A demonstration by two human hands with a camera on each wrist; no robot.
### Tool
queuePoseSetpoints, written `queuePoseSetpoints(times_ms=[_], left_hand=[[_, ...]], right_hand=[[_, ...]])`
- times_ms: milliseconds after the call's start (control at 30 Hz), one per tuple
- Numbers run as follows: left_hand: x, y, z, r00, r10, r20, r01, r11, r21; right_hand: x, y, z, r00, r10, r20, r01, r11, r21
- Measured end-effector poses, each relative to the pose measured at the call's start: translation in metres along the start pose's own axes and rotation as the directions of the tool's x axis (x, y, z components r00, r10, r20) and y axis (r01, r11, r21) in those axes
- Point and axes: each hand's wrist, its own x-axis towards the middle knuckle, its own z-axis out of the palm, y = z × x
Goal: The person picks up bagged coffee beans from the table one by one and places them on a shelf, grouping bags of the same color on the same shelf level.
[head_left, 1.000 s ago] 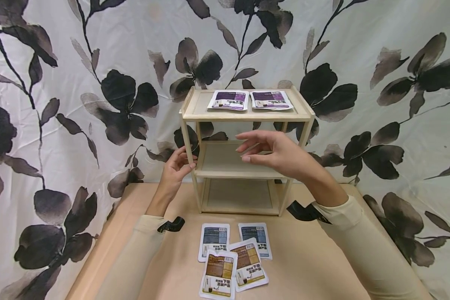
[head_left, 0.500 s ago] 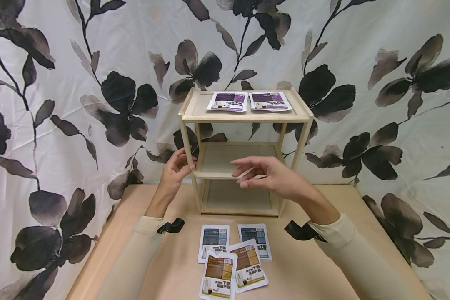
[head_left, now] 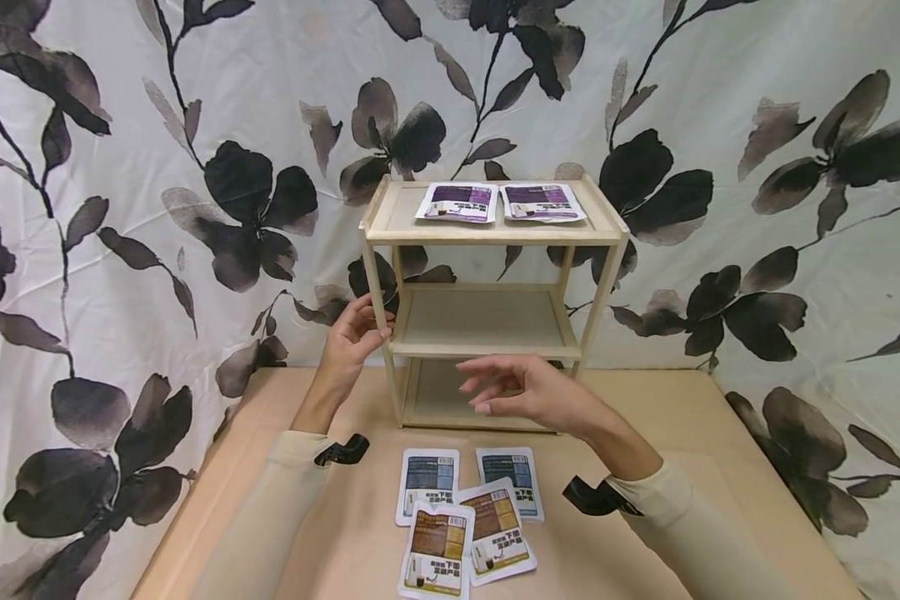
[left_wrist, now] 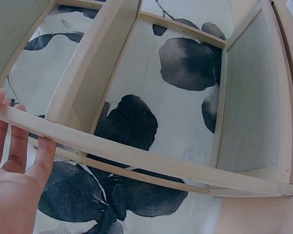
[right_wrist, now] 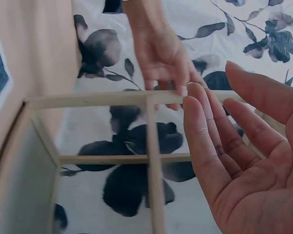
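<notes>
A small three-tier wooden shelf (head_left: 487,236) stands at the back of the table. Two purple packets (head_left: 457,202) lie side by side on its top tier. My left hand (head_left: 369,327) holds the shelf's front left post, thumb on one side and fingers on the other; the left wrist view shows those fingers (left_wrist: 19,146) lying along the post (left_wrist: 136,157). My right hand (head_left: 489,392) hovers open in front of the bottom tier and holds nothing, its palm (right_wrist: 244,161) turned up in the right wrist view. The middle and bottom tiers are bare.
Two blue packets (head_left: 427,482) and two brown packets (head_left: 437,550) lie in a loose cluster on the tan table (head_left: 645,417) near me, below the right hand. A flowered cloth (head_left: 120,208) hangs behind and beside the table.
My right hand has dropped from the middle tier's height to the bottom tier and drawn back toward me. The left hand stays on the post.
</notes>
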Motion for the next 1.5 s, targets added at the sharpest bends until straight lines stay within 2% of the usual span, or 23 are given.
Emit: queuePoseSetpoints(times_ms=[400, 800, 1167, 1500], left_hand=[[0.000, 0.000, 0.001, 1.000, -0.004, -0.017, 0.004, 1.000, -0.001], [-0.002, 0.000, 0.000, 1.000, -0.012, 0.000, 0.012, 1.000, 0.011], [-0.002, 0.001, 0.000, 1.000, -0.015, -0.003, 0.015, 1.000, 0.013], [-0.001, 0.000, 0.000, 1.000, -0.014, -0.003, 0.014, 1.000, 0.020]], right_hand=[[-0.003, 0.030, 0.023, 0.997, 0.030, 0.068, -0.035, 0.997, 0.074], [-0.008, 0.064, 0.053, 0.993, 0.090, 0.074, -0.097, 0.989, 0.109], [-0.015, 0.081, 0.074, 0.987, 0.138, 0.081, -0.147, 0.981, 0.127], [-0.021, 0.103, 0.093, 0.983, 0.149, 0.112, -0.171, 0.959, 0.224]])
